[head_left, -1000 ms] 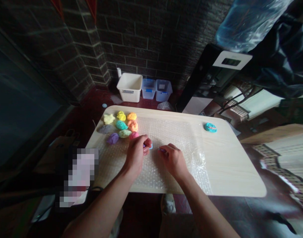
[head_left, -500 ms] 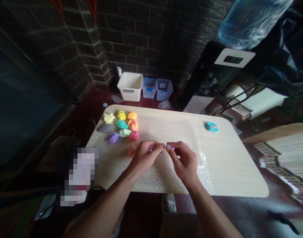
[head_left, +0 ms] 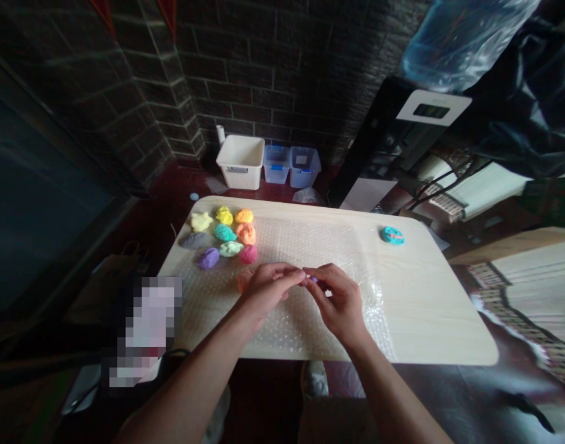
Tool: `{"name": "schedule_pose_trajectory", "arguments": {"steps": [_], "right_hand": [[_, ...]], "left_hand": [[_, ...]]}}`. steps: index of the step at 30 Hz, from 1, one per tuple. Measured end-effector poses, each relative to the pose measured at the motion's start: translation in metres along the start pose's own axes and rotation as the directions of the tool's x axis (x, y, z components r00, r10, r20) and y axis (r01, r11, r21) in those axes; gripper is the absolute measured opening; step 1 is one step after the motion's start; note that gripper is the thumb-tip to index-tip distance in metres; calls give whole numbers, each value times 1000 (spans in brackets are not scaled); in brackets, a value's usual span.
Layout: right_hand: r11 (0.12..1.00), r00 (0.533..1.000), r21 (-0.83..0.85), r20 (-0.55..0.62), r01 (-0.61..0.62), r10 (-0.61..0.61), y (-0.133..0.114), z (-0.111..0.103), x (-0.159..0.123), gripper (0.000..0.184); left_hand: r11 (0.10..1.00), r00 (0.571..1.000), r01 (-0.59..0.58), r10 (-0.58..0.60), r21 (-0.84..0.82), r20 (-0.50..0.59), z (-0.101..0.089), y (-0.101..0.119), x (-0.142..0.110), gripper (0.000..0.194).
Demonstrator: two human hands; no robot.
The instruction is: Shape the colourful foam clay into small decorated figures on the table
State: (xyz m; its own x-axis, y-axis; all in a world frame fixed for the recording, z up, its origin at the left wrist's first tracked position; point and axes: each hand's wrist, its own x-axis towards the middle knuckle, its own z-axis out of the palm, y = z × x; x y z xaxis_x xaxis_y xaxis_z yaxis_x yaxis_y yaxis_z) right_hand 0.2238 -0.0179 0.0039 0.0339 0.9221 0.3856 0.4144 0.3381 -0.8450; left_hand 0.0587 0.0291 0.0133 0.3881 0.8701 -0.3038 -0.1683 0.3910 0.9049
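Note:
My left hand (head_left: 265, 291) and my right hand (head_left: 337, 300) meet fingertip to fingertip over the bubble wrap sheet (head_left: 305, 246) on the pale wooden table (head_left: 430, 308). Both pinch a tiny purple bit of clay (head_left: 312, 279) between them. An orange clay lump (head_left: 242, 280) lies partly hidden under my left hand. Several coloured clay lumps sit in a cluster at the table's far left, among them a purple one (head_left: 209, 258), a pink one (head_left: 248, 253) and a yellow one (head_left: 225, 214).
A flat teal clay piece (head_left: 392, 235) lies at the far right of the table. On the floor behind stand a white bin (head_left: 241, 161) and two clear blue boxes (head_left: 290, 165). A dark brick wall rises behind. A black stand with cables is at right.
My hands rose from the sheet and came together at the middle, fingertips now touching around the purple bit. The orange lump under my left hand came into view.

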Motion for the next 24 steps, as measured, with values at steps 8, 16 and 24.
{"name": "schedule_pose_trajectory", "arguments": {"steps": [8,16,24], "right_hand": [[939,989,314,2,-140,147,4,1,0,27],[830,938,473,-23,-295,346,0,1,2,23],[883,967,419,-43,-211,252,-2,0,2,13]], "left_hand": [[975,1000,18,-19,-220,0,1,6,1,20],[993,993,-113,112,-34,-46,-2,0,1,25],[977,978,-210,209,35,26,1,2,1,27]]}}
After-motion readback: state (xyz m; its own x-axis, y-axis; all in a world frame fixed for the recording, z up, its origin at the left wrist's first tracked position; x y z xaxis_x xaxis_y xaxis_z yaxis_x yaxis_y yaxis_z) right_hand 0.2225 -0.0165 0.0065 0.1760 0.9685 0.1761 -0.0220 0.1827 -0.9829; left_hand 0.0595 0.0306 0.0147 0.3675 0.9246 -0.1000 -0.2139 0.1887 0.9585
